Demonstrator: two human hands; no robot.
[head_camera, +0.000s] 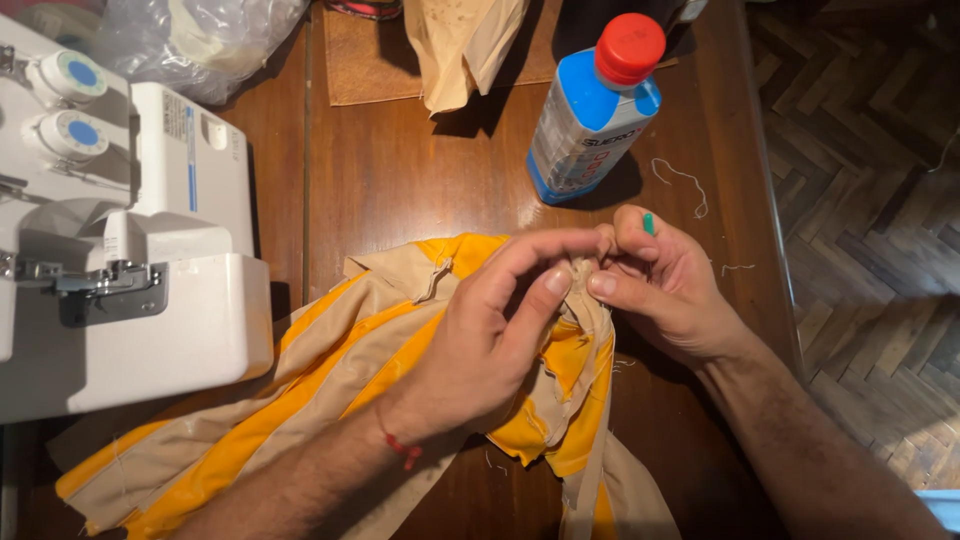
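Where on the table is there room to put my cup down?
Bare wood lies between the sewing machine, the bottle and the cloth. A narrow strip runs right of the right hand, with loose threads. It is crowded where both hands, the left hand too, pinch the cloth.

Wooden table (400, 170) seen from above. At the left stands a white sewing machine (130, 250) with two round dials marked in blue (70, 105) on its far end and a metal presser part (105, 285) on its near face. Behind it, at the far left, lies a clear plastic bag (200, 40). Far centre: a brown mat (365, 65) with a crumpled beige paper bag (465, 40) resting partly on it. To the right of these a bottle (595, 110), blue and white with a red cap, stands tilted in view. A loose white thread (685, 182) lies just right of the bottle. Herringbone parquet floor (860, 200) shows at the right.
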